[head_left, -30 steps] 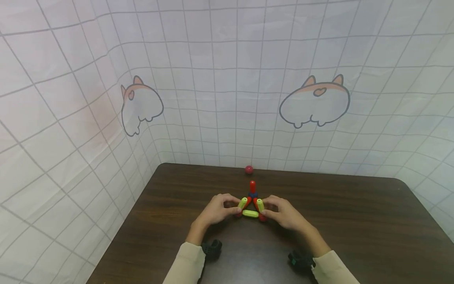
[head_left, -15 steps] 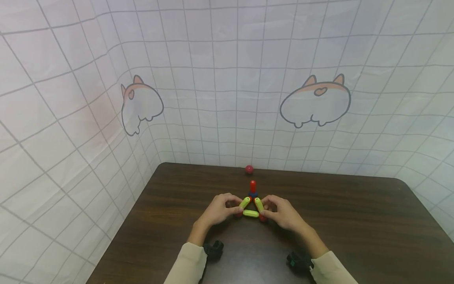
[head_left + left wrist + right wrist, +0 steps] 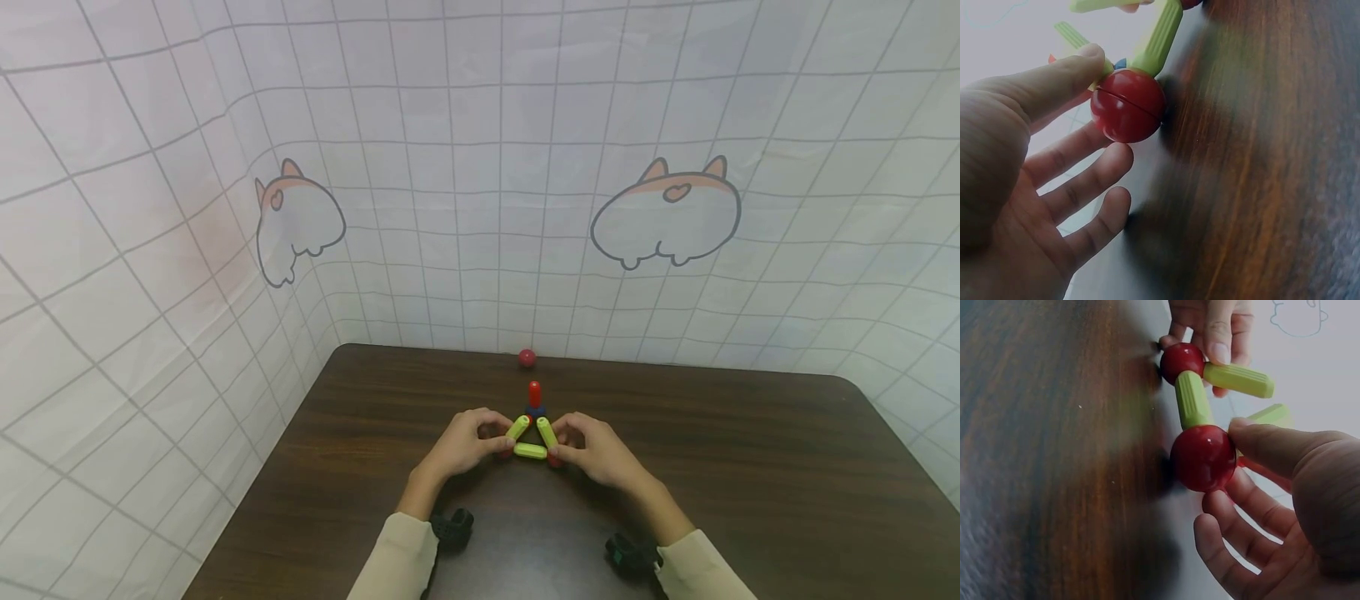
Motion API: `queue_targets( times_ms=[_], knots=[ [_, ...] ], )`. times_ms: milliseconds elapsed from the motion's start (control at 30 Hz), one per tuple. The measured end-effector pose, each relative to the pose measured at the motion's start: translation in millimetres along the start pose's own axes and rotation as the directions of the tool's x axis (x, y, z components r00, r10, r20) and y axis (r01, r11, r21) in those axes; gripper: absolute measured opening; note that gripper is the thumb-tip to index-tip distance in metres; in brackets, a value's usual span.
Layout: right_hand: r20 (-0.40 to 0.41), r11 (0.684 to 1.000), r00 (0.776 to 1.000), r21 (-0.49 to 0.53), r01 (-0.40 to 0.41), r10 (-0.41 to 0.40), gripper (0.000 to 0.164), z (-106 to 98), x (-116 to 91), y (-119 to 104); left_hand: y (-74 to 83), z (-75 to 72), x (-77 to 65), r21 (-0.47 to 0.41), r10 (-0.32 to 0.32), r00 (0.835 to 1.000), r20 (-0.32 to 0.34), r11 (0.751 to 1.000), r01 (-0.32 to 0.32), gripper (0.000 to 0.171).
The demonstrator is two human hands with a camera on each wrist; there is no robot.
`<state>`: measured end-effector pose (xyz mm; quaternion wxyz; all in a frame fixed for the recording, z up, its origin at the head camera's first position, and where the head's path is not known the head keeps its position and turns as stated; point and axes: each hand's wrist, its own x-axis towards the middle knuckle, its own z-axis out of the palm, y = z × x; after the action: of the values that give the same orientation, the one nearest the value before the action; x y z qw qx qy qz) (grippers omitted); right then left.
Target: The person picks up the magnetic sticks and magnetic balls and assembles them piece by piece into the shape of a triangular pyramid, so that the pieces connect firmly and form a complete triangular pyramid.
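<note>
My left hand (image 3: pixel 467 443) pinches a yellow-green rod (image 3: pixel 517 427) just above a red ball (image 3: pixel 1127 106). On the other side, my right hand (image 3: pixel 602 451) pinches a matching rod (image 3: pixel 547 432) by its own red ball (image 3: pixel 1204 457). Both rods lean up and inward, their top ends apart. A third yellow-green rod (image 3: pixel 530 451) lies between the two balls and joins them. Behind, a red rod (image 3: pixel 535 393) stands upright on a blue ball-like piece (image 3: pixel 536 412). Lower red rods between the hands are mostly hidden.
A loose red ball (image 3: pixel 527 358) lies at the back edge of the dark wooden table (image 3: pixel 712 450). A white gridded cloth (image 3: pixel 480 208) hangs behind and to the left. Dark wrist devices sit below both wrists.
Both held rods have tilted, bringing their top ends closer together and toward the blue piece. In the last half second the hands have hardly moved.
</note>
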<state>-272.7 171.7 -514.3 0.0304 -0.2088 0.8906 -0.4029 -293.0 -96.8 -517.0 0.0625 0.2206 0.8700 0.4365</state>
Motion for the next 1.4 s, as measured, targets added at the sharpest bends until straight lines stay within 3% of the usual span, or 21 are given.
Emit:
queue_targets(
  times_ms=[267, 400, 600, 700, 800, 867, 933, 1033, 1167, 1400],
  knots=[
    [0.077, 1.0, 0.997, 0.017, 0.017, -0.018, 0.021, -6, -1, -2, -1.1, -2.5, -1.6, -0.012, -0.008, 1.0, 0.029, 1.0, 0.008, 0.029],
    [0.159, 0.997, 0.986, 0.073, 0.029, -0.04, 0.023, -8, -2, -5, -2.6, -3.1, -1.3, 0.006, -0.022, 1.0, -0.013, 1.0, 0.022, 0.025],
    [0.303, 0.984, 0.95, 0.177, 0.018, -0.072, 0.021, -11, -3, -10, -5.4, -2.0, -0.2, 0.038, -0.044, 0.995, -0.085, 0.998, 0.048, 0.02],
    [0.24, 0.989, 0.97, 0.149, -0.012, -0.024, 0.012, -14, -4, -10, -7.6, -0.8, 0.9, 0.035, -0.047, 0.994, -0.101, 0.998, 0.051, 0.019],
    [0.075, 0.991, 0.995, 0.113, -0.073, 0.065, 0.01, -17, -4, -7, -9.2, 0.7, 1.9, 0.038, -0.053, 0.993, -0.109, 0.998, 0.058, 0.019],
    [-0.02, 0.986, 0.993, 0.126, -0.111, 0.114, 0.013, -19, -4, -6, -9.5, 1.6, 2.1, 0.041, -0.052, 0.992, -0.114, 0.998, 0.057, 0.019],
    [-0.055, 0.982, 0.99, 0.144, -0.119, 0.128, 0.025, -20, -4, -4, -8.7, 2.1, 2.0, 0.045, -0.05, 0.992, -0.117, 0.997, 0.055, 0.02],
    [-0.021, 0.982, 0.994, 0.164, -0.098, 0.103, 0.041, -21, -4, -2, -6.8, 2.3, 1.6, 0.041, -0.033, 0.993, -0.117, 0.998, 0.038, 0.023],
    [0.029, 0.982, 0.998, 0.175, -0.067, 0.063, 0.042, -21, -2, 1, -4.8, 1.6, 1.0, 0.023, -0.016, 0.996, -0.092, 1.0, 0.018, 0.029],
    [0.068, 0.985, 0.997, 0.168, -0.048, 0.037, 0.038, -21, -2, 6, -4.4, -7.8, -5.1, -0.066, -0.021, 0.997, 0.078, 0.997, 0.026, 0.051]
  ],
)
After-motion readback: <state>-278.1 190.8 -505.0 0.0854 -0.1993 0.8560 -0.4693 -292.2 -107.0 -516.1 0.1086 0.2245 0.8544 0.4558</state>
